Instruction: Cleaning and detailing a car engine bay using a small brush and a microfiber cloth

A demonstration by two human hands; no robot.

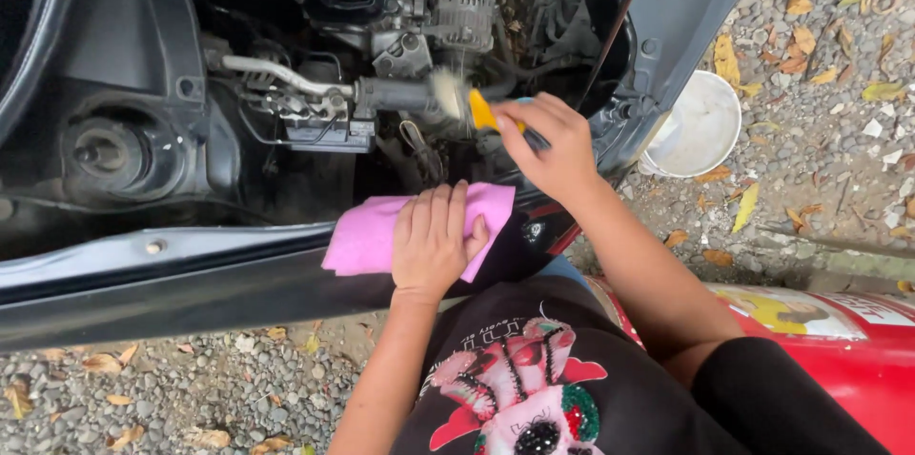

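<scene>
Here, an open engine bay [286,83] of a dark vehicle is seen from above, with the person standing at its front edge on a gravel ground [191,398] strewn with dry leaves. The right hand [553,145] is closed around the handle of a small brush [467,104], whose yellow ferrule and pale bristles are pointed leftward at a grey metal fitting [391,93] among the hoses and brackets; the bristles appear blurred, and whether they are touching the fitting cannot be told for certain. The grip is narrow, with the fingers wrapped over the handle and the thumb laid along it, which seems suited to steering the tip into a tight spot. The left hand [434,241] is laid flat, fingers spread and almost straight, on a pink cloth [381,231] that is draped over the dark front panel [172,274] of the vehicle; nothing is grasped, the cloth being merely pressed down, probably so that the body is steadied while leaning in and the cloth is kept near. A white bucket [701,126] is set on the gravel just beside the right corner of the vehicle, and a red container [848,350] lies close by the person's right side.
</scene>
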